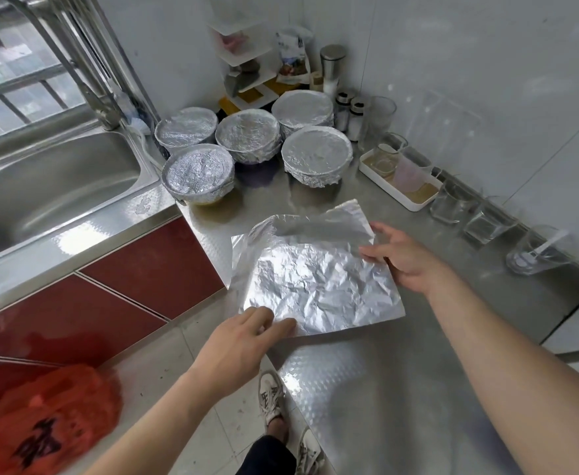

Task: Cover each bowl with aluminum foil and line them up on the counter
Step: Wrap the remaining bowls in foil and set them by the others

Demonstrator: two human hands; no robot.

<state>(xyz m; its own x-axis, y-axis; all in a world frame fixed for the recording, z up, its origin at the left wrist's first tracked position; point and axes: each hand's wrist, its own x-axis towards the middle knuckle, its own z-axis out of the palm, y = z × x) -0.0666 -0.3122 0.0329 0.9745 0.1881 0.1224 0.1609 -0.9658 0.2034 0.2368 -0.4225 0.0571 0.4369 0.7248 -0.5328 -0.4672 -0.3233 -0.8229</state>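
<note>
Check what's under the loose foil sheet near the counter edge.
Only steel counter shows around the foil sheet, held by the left hand and right hand. Whether a bowl sits beneath is hidden.

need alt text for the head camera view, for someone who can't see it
A person's left grip and right grip pinch a crinkled foil sheet at the corner of a steel counter. Five foil-covered bowls cluster behind it, beside a sink.

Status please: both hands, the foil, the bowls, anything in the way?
Left hand pinches foil at near corner; right hand holds its right edge. Five bowls covered, beside sink. No bare bowl in view.
</note>
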